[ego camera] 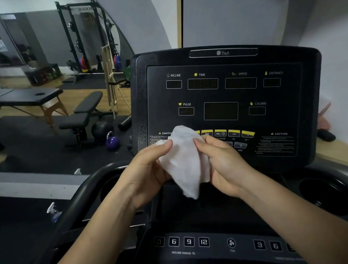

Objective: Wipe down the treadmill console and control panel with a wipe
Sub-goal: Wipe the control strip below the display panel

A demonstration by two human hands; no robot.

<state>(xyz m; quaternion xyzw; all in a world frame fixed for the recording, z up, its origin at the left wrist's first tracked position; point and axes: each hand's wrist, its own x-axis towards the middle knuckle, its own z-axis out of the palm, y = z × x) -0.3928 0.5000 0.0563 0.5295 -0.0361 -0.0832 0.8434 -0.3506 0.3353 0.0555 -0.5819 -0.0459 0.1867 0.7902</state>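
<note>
Head view: white wipe [183, 162] bunched, long axis roughly vertical, pinched at its left edge by the left hand [145, 173] and at its right by the right hand [223, 165], both about equally near the screen. Held before the lower part of the upright console [220, 92], hiding some of the yellow button row [234, 133]; contact impossible to tell. Probably forward and up for the console face, down toward the body for the control panel [217, 243].
</note>
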